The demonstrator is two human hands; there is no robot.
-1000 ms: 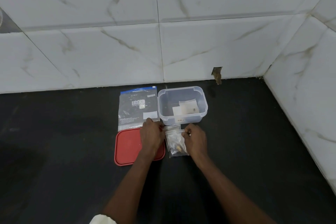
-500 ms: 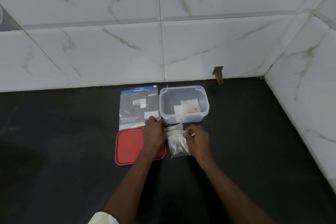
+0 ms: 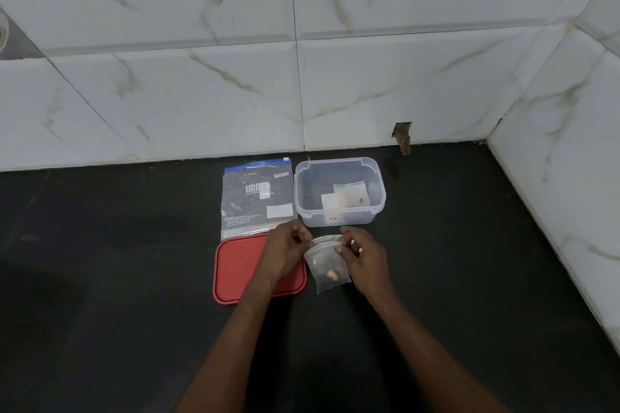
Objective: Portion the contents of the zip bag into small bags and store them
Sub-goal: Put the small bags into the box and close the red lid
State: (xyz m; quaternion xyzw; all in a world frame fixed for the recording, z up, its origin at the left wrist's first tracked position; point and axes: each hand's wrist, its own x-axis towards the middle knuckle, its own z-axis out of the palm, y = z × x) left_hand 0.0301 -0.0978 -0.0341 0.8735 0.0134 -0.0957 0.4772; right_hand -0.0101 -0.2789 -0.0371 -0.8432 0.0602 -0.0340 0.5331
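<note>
Small bag (image 3: pixel 328 263), clear and with a pale lump (image 3: pixel 332 275) low inside it, is held by its top edge between both hands, just in front of the clear plastic container (image 3: pixel 315 216). The left corner of its mouth is pinched by the left hand (image 3: pixel 283 253), whose fingers are curled in over the seal. The right corner is pinched by the right hand (image 3: pixel 364 256) between the thumb and curled fingers. The mouth of the bag is seen as a pale strip stretched between the two grips. Whether the seal is pressed closed cannot be told, since the strip is small and partly covered by fingertips. The lower part of the bag is seen against the black counter (image 3: pixel 469 278).

The zip bag (image 3: pixel 256 198), printed with white lettering and edged with a blue strip on its far side, is laid flat on the counter just left of the container. Its near edge is met by the far edge of the red lid (image 3: pixel 241 271), which is laid flat to the left of the small bag and is partly covered by the left hand and wrist. Inside the open container, pale packets (image 3: pixel 349 196) are seen lying on the bottom, toward the right side. White marbled wall tiles (image 3: pixel 402 77) are set behind the counter and to its right.
</note>
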